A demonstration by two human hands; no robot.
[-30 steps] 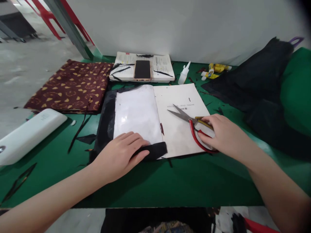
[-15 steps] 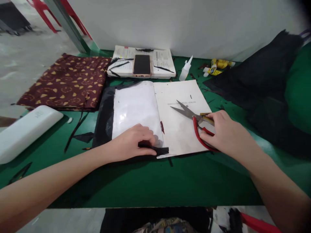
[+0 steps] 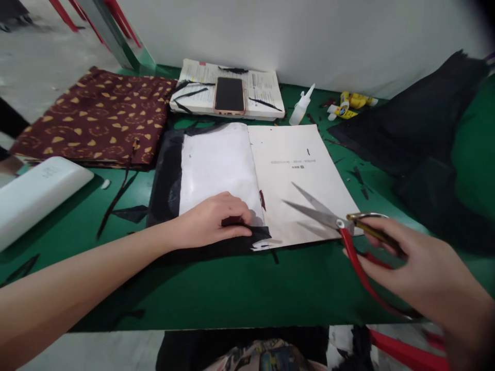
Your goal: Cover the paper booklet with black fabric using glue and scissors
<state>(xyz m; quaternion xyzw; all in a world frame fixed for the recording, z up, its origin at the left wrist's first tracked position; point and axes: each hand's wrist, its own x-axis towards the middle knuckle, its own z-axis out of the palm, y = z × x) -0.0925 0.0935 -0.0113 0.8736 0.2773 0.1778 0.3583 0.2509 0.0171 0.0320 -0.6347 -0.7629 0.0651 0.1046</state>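
Observation:
An open book lies before me, its left side a blank white sheet edged by black cloth. My left hand pinches a folded strip of the black cloth at the book's lower edge, near the spine; the strip's end sticks out past the thumb. My right hand grips scissors with red and yellow handles. Their blades are spread and point left, above the lower part of the right page, apart from the cloth strip. A small dark red scrap sits at the spine.
Behind the book, a phone rests on another open book beside a glue bottle. Yellow glue tubes and black cloth lie right. At left are a patterned maroon cloth cover and a white case.
My right hand has lifted the scissors off the page and drawn them right and toward me. My left hand stays pinched on the cloth strip. The view has shifted slightly.

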